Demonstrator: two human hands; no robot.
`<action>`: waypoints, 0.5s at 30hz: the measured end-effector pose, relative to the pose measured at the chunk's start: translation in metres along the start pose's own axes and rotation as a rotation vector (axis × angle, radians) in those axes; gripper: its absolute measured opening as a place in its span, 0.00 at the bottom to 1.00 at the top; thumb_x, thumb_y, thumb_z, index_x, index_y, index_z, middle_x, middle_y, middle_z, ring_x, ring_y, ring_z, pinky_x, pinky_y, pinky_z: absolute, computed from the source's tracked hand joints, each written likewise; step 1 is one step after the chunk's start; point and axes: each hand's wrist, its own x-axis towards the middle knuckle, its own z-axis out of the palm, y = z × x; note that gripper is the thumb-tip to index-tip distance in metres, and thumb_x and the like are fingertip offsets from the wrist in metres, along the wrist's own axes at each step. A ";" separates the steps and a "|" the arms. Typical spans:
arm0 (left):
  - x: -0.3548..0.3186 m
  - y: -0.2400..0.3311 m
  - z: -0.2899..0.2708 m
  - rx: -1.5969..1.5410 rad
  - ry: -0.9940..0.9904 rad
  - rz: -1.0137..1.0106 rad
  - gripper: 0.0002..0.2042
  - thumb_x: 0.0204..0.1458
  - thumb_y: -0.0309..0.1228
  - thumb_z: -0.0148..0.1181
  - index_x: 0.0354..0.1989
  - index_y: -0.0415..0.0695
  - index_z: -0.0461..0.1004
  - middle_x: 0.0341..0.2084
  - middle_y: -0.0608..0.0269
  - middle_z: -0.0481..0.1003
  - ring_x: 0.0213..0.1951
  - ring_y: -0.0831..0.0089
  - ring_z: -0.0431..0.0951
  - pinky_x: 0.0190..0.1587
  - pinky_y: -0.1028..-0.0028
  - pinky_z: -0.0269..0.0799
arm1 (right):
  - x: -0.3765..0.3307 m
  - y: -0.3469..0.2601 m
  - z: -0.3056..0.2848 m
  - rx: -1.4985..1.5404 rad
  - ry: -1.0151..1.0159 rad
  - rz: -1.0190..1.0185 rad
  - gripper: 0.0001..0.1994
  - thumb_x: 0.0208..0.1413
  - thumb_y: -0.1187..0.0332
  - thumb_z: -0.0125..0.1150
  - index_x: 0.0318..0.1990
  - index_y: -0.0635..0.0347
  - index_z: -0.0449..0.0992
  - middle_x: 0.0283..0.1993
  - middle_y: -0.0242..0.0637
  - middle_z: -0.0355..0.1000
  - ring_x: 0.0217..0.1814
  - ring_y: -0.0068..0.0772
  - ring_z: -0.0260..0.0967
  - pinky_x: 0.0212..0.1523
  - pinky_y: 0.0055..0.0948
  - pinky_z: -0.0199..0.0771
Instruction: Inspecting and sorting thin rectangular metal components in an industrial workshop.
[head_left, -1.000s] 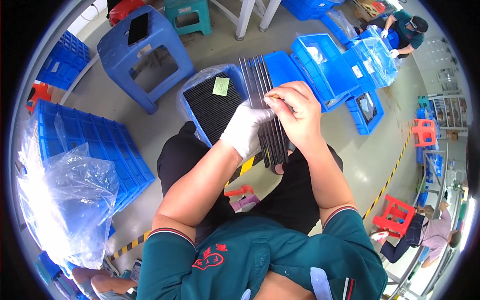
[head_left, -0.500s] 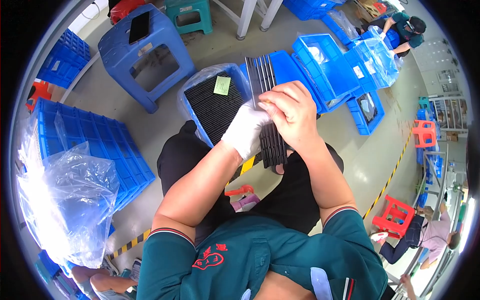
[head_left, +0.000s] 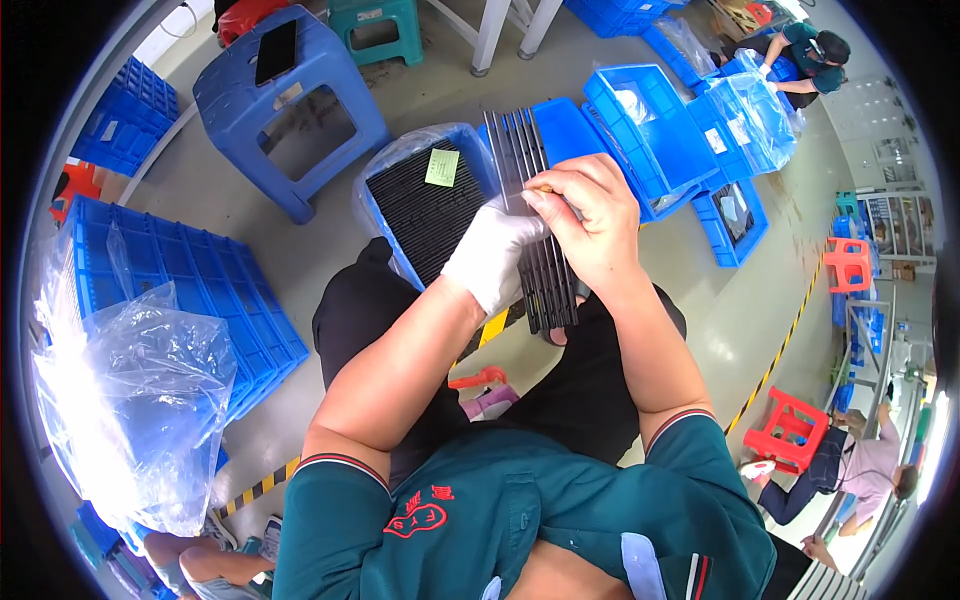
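Note:
My left hand point(head_left: 492, 252), in a white glove, is closed round a stack of long, thin black strips point(head_left: 516, 140) held in front of my knees. The strips are slotted and lie side by side, their ends sticking out above and below the glove. My bare right hand point(head_left: 598, 225) is pinched at the upper middle of the stack, with a tiny brownish-yellow thing at its fingertips, too small to name. Just beyond the glove stands a blue bin point(head_left: 398, 250) lined with clear plastic, full of similar black strips point(head_left: 415, 215), with a pale green label point(head_left: 442, 168) on top.
A blue stool point(head_left: 225, 95) bearing a phone point(head_left: 277, 52) stands at far left. Stacked blue crates point(head_left: 190, 290) and clear plastic bags point(head_left: 160, 390) fill the left. More blue bins point(head_left: 655, 150) lie beyond my right hand. A co-worker point(head_left: 815, 65) works at far right.
The strips in my left hand have fanned slightly apart. My right hand has shifted a little, still pinched at the stack.

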 end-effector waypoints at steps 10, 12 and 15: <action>0.007 -0.008 -0.009 -0.047 -0.067 0.047 0.09 0.48 0.22 0.55 0.38 0.43 0.70 0.32 0.67 0.73 0.36 0.77 0.73 0.40 0.76 0.71 | 0.001 0.001 0.007 -0.103 -0.075 -0.092 0.05 0.40 0.72 0.66 0.28 0.57 0.78 0.29 0.32 0.72 0.34 0.35 0.68 0.36 0.30 0.68; 0.011 -0.010 -0.015 -0.141 -0.072 0.048 0.10 0.48 0.20 0.55 0.40 0.43 0.70 0.32 0.65 0.73 0.36 0.74 0.75 0.41 0.73 0.73 | 0.003 0.001 0.005 -0.071 -0.034 -0.102 0.05 0.40 0.72 0.65 0.28 0.56 0.78 0.29 0.31 0.72 0.34 0.35 0.67 0.36 0.32 0.67; 0.005 0.003 -0.005 -0.134 -0.003 -0.016 0.12 0.52 0.21 0.51 0.46 0.41 0.66 0.36 0.60 0.73 0.38 0.65 0.76 0.39 0.64 0.75 | 0.012 -0.008 -0.013 0.060 0.136 -0.040 0.04 0.41 0.73 0.66 0.27 0.58 0.77 0.27 0.33 0.72 0.32 0.35 0.68 0.33 0.30 0.68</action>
